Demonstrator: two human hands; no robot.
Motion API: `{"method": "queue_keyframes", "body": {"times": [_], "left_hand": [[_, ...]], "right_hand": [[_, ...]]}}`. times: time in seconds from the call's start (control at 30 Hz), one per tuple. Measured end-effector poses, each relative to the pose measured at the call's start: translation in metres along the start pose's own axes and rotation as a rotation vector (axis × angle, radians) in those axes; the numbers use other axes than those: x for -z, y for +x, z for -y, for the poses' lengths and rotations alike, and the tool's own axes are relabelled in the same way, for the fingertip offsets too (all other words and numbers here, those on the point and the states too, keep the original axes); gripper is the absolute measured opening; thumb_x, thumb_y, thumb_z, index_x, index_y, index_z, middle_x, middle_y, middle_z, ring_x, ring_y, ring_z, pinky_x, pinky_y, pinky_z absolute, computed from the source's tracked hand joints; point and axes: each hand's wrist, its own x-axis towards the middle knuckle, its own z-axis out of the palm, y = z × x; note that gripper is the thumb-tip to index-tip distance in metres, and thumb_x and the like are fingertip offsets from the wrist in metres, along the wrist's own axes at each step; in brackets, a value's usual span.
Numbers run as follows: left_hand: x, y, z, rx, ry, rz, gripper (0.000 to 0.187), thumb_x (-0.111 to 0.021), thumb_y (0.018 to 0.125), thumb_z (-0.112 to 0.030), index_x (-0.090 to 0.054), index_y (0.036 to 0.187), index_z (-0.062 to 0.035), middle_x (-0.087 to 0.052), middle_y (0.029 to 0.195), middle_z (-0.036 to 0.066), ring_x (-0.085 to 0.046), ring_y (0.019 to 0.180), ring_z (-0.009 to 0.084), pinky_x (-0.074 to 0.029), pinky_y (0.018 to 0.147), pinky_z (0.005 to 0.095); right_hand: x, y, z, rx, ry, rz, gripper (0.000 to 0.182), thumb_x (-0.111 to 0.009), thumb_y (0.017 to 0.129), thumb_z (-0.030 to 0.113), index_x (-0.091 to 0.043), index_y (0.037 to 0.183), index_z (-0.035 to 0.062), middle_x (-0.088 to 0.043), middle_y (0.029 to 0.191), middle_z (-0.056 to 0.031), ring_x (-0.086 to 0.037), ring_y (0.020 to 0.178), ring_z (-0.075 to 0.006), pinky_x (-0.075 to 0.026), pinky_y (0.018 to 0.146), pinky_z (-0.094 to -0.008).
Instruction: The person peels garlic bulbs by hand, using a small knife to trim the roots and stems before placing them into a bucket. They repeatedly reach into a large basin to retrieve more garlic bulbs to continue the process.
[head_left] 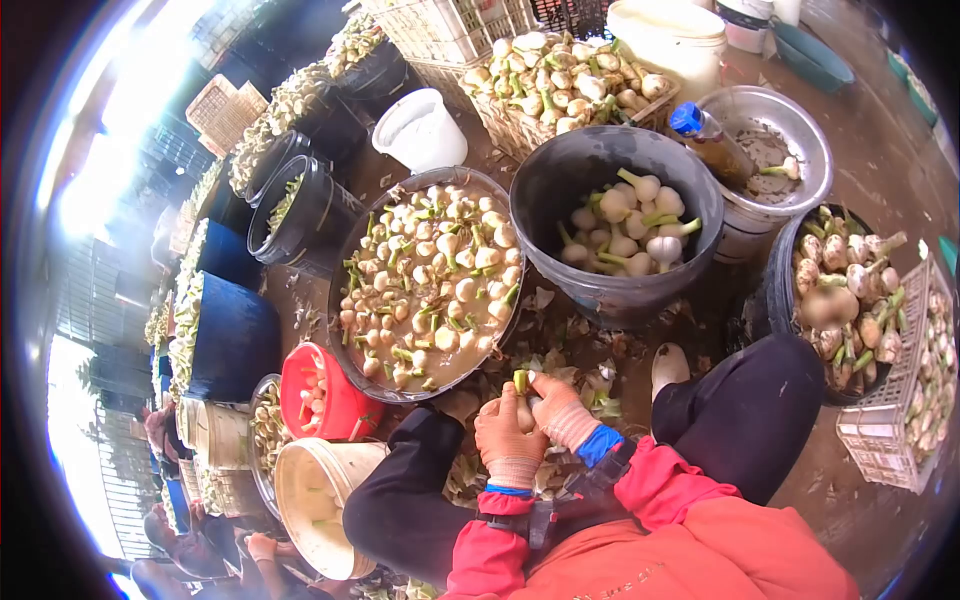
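My left hand [507,445] and my right hand [560,408], both in orange-coated gloves, come together above my lap. Between them is a garlic bulb [524,412] with a short green stem, its lower part mostly covered by my fingers. Both hands are closed around it. Just beyond them stands a dark bucket [560,290] holding several clean white garlic bulbs [625,220]. To its left a wide basin [337,345] is full of garlic bulbs [430,280] in muddy water. Peeled skins [600,385] litter the ground under my hands.
A red bowl [345,405] and a cream bucket [300,490] stand at my left knee. Garlic heaps a crate [500,125] ahead and a black tub [780,290] at right. A bottle [715,150] leans in a metal bowl [815,130]. Another person's hand [262,546] shows lower left.
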Motion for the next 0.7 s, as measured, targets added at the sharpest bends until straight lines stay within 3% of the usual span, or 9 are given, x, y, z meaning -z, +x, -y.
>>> {"method": "queue_keyframes", "body": {"times": [0.07,0.13,0.2,0.37,0.43,0.5,0.57,0.6,0.7], "left_hand": [[-0.002,-0.001,0.011,-0.039,-0.211,0.002,0.064,-0.069,0.066,-0.017,-0.05,0.126,-0.0066,-0.058,0.104,0.016,-0.058,0.093,0.0303,-0.047,0.08,0.0371],[0.009,-0.004,0.017,0.25,-1.252,0.101,0.054,-0.066,0.07,-0.012,-0.049,0.122,-0.0079,-0.057,0.109,0.012,-0.058,0.096,0.0276,-0.048,0.08,0.0353],[0.022,-0.012,0.016,0.457,-1.887,0.13,0.045,-0.066,0.072,-0.013,-0.052,0.114,-0.0106,-0.056,0.112,0.011,-0.059,0.095,0.0291,-0.051,0.074,0.035],[0.013,-0.025,0.038,0.487,-1.914,0.213,0.051,-0.069,0.074,-0.013,-0.047,0.12,-0.0096,-0.055,0.111,0.01,-0.057,0.098,0.0241,-0.05,0.079,0.0329],[0.003,-0.028,0.034,0.329,-1.195,0.094,0.058,-0.072,0.072,-0.011,-0.045,0.123,-0.0061,-0.056,0.108,0.011,-0.058,0.095,0.0233,-0.05,0.076,0.0333],[0.0,-0.033,0.03,-0.069,-0.403,-0.103,0.064,-0.074,0.072,-0.011,-0.041,0.126,-0.0023,-0.051,0.113,0.011,-0.056,0.094,0.0195,-0.047,0.084,0.0285],[0.004,-0.035,0.025,-0.106,-0.205,-0.071,0.062,-0.074,0.072,-0.01,-0.042,0.126,-0.0036,-0.048,0.117,0.012,-0.056,0.095,0.0213,-0.048,0.082,0.0314],[0.005,-0.035,0.025,-0.107,-0.207,-0.072,0.062,-0.074,0.072,-0.01,-0.042,0.126,-0.0036,-0.048,0.117,0.012,-0.056,0.095,0.0213,-0.048,0.082,0.0314],[0.019,-0.03,0.018,0.432,-1.808,0.212,0.048,-0.068,0.08,-0.03,-0.048,0.12,-0.0096,-0.054,0.113,0.012,-0.057,0.084,0.0248,-0.05,0.062,0.033]], "right_hand": [[0.006,-0.004,-0.003,0.039,-0.005,0.003,0.038,-0.053,0.081,-0.002,-0.057,0.118,0.0046,-0.065,0.103,-0.0119,-0.061,0.091,-0.0178,-0.046,0.084,-0.0283],[0.015,-0.006,0.002,0.18,0.297,0.204,0.041,-0.052,0.077,-0.008,-0.057,0.117,0.0005,-0.064,0.105,-0.0087,-0.059,0.095,-0.0159,-0.045,0.086,-0.0278],[0.018,-0.012,0.007,0.184,0.425,0.271,0.042,-0.053,0.076,-0.01,-0.057,0.116,-0.0012,-0.063,0.107,-0.0077,-0.058,0.097,-0.0151,-0.045,0.088,-0.0271],[0.017,-0.022,0.021,0.121,0.505,0.328,0.039,-0.053,0.081,-0.006,-0.055,0.119,-0.0021,-0.062,0.111,-0.0085,-0.056,0.101,-0.0145,-0.043,0.089,-0.0262],[0.012,-0.021,0.017,0.129,0.303,0.278,0.038,-0.054,0.083,-0.003,-0.054,0.12,-0.0017,-0.062,0.111,-0.0098,-0.057,0.1,-0.0145,-0.044,0.088,-0.027],[0.006,-0.021,0.017,0.14,0.104,0.224,0.037,-0.054,0.084,0.001,-0.053,0.121,-0.0013,-0.063,0.11,-0.011,-0.057,0.099,-0.0145,-0.045,0.087,-0.0278],[0.0,-0.023,0.017,-0.071,-0.046,0.114,0.037,-0.056,0.085,0.006,-0.052,0.122,-0.0013,-0.063,0.109,-0.0124,-0.058,0.095,-0.0139,-0.046,0.084,-0.0287],[-0.001,-0.024,0.016,-0.077,-0.003,0.102,0.034,-0.054,0.085,0.004,-0.054,0.119,-0.0019,-0.064,0.106,-0.0118,-0.059,0.094,-0.0161,-0.047,0.083,-0.0287],[-0.002,-0.021,0.006,0.023,0.375,0.176,0.032,-0.049,0.084,-0.003,-0.056,0.116,-0.0012,-0.064,0.105,-0.0121,-0.06,0.095,-0.0188,-0.047,0.083,-0.0285]]}}
